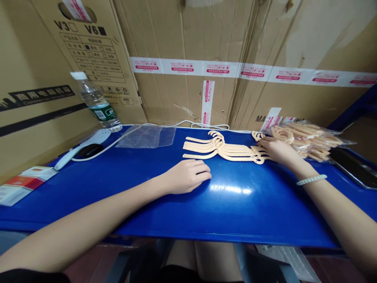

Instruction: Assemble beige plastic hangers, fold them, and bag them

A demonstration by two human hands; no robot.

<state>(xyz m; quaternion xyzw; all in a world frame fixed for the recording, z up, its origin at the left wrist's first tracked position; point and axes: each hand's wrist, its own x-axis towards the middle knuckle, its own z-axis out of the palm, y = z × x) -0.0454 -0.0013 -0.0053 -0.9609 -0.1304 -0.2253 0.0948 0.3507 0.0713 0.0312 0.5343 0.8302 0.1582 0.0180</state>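
Observation:
My left hand [188,177] lies palm down on the blue table, loosely bent with some fingers apart, holding nothing. Just beyond it rests a row of overlapping beige plastic hangers [203,146], their hooks bunched near the middle. My right hand [277,149] is at the right end of these hangers, fingers bent down on beige hangers there; its fingertips are partly hidden. More hooks [258,136] show just past the fingers. Right beside this hand sits a clear plastic bag of beige hangers [309,137].
Along the back stand cardboard boxes [182,35]. At left are a water bottle [101,108], a white hairbrush [88,143], a dark oval object [90,150] and a small box [25,182]. A flat clear bag [147,136], a white cable [209,125] and a phone [355,169] also lie here.

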